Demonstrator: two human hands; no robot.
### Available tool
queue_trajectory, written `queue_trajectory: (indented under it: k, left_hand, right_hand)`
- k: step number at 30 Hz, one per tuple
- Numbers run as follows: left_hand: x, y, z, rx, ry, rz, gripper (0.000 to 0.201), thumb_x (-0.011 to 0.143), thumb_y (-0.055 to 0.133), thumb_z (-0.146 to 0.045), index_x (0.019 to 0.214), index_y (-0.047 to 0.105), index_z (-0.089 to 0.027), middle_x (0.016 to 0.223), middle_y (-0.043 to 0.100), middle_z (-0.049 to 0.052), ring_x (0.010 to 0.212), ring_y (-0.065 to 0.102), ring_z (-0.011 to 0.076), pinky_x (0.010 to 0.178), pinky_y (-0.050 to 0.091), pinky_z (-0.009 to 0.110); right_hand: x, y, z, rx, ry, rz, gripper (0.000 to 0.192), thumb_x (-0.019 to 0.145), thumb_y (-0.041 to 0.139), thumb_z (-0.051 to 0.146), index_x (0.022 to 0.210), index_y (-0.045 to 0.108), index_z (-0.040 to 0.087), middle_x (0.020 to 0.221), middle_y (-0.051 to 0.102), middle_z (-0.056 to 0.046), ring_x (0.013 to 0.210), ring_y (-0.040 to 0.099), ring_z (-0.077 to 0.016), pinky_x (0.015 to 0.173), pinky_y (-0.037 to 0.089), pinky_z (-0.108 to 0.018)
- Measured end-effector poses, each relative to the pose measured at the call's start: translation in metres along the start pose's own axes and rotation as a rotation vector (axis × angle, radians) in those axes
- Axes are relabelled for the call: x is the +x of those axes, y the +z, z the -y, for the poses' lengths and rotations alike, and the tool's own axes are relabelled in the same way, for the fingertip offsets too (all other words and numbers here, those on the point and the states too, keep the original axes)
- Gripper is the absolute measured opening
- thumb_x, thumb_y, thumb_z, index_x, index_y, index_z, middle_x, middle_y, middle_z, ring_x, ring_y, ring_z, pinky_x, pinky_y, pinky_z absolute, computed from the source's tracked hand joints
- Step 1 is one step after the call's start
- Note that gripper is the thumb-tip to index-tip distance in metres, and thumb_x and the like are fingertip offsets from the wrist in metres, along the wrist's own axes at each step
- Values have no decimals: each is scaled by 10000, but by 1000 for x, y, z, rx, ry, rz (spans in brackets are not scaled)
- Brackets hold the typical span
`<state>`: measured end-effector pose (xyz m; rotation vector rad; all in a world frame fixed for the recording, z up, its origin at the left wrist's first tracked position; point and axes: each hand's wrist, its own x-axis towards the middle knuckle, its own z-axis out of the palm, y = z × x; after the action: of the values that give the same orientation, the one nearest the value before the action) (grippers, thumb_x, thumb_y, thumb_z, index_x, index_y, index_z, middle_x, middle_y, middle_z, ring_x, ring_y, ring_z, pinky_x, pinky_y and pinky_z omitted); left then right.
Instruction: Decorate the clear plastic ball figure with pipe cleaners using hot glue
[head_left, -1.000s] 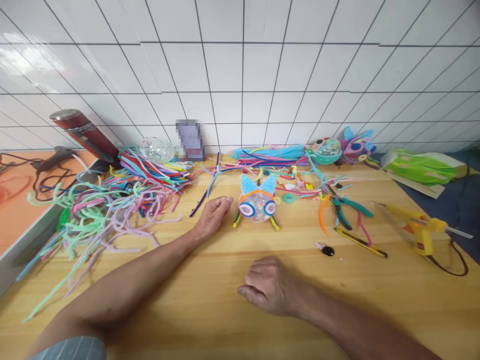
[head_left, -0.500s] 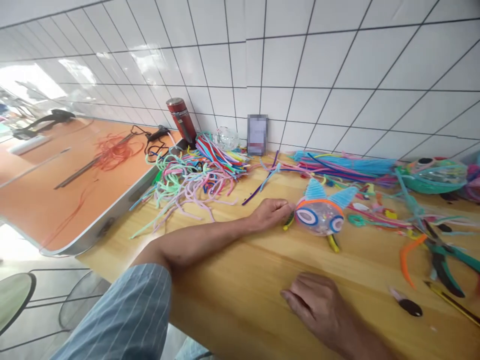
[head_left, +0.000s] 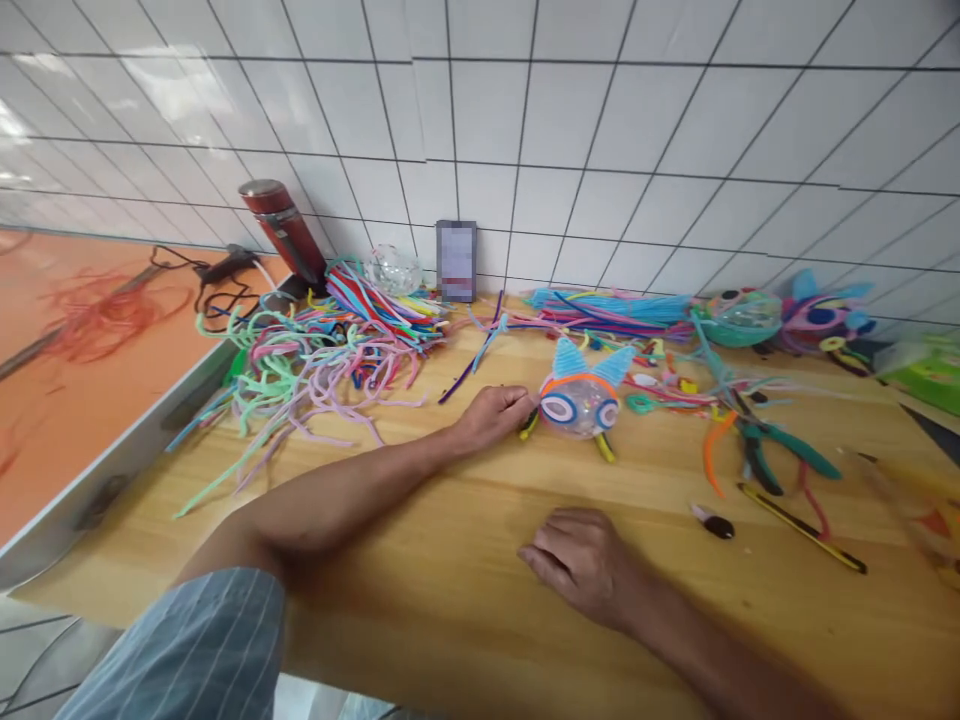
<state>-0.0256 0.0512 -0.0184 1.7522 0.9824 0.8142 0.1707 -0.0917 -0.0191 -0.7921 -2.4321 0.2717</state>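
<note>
My left hand [head_left: 495, 415] rests on the table with its fingers curled together. Its fingertips close at the left edge of a clear ball figure [head_left: 581, 412], which has blue pointed ears, an orange band, ringed white-and-blue eyes and yellow-black feet. The exact grip is partly hidden. Nearer to me, my right hand [head_left: 577, 560] lies on the wood, fingers bent inward, with nothing visible in them. Right of it are a small black oval piece [head_left: 720, 527] and a yellow-black pencil [head_left: 802, 527].
Green-handled pliers [head_left: 799, 450] lie to the right. Loose pipe cleaners [head_left: 315, 370] heap at the left, and a blue bundle [head_left: 611, 308] lies along the wall. A red thermos [head_left: 285, 235], a phone [head_left: 456, 262] and another decorated ball [head_left: 742, 318] stand at the back.
The view has turned right, so everything sits further left in it and more of the table's right side shows. Both hands and the ball figure keep about the same places on the table.
</note>
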Motion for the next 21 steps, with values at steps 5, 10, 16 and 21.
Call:
queue_trajectory:
  k: [5,10,16,21]
  left_hand:
    - [0,0,-3,-3,-6,-1,585,1001,470,-648,625,483,-200,583,480,-38,586,405,108,604,351,256]
    - [0,0,2,-24,-12,-7,566,1012,485,-624,638,493,-198,585,477,-42,580,404,104,609,353,259]
    - [1,2,4,-45,-13,-8,588,1013,473,-657,644,495,-199,588,493,-35,576,404,106,602,355,260]
    - [0,1,-1,-39,-31,-10,594,993,484,-673,629,489,-204,575,471,-37,570,393,107,596,347,265]
  right_hand:
    - [-2,1,-2,-1,5,11,424,1101,509,245,682,566,212,590,577,31,545,481,-113,612,352,-306]
    - [-6,3,-3,11,13,13,417,1098,517,248,687,574,211,595,573,32,550,486,-113,609,351,-304]
    - [-9,5,-4,13,22,25,394,1087,545,245,696,584,210,606,582,30,561,496,-116,629,351,-308]
    - [-7,3,-5,23,17,13,422,1096,523,247,678,569,211,595,569,30,560,468,-117,620,336,-308]
